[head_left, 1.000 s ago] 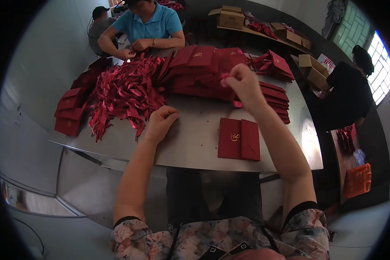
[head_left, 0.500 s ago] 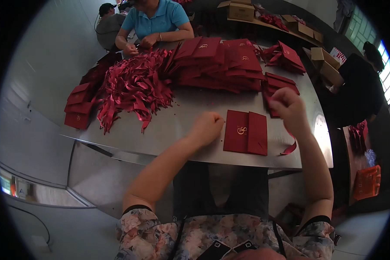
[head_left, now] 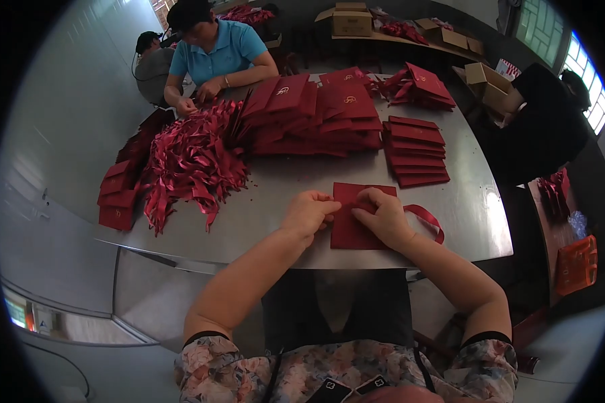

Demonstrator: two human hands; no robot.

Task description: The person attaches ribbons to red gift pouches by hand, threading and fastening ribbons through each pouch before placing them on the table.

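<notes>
A dark red paper pouch lies flat at the table's front edge, under my hands. My left hand is at its left edge, thumb and fingers pinched together; what they hold, if anything, is too small to make out. Over the pouch's upper right part, my right hand has its fingertips closed on a red ribbon. The ribbon curves out past the right wrist onto the table; its end at the fingertips is hidden. No gold print shows on the visible part of the pouch.
Beyond lie a tangled ribbon heap, a large pile of pouches and an overlapping stack. A co-worker in a blue shirt sits across the metal table. Another person in black bends over cartons at right.
My right hand has come down and left from the pouch stack to the front pouch, bringing the ribbon. The left hand now meets the pouch's left edge. The gold print has gone from sight.
</notes>
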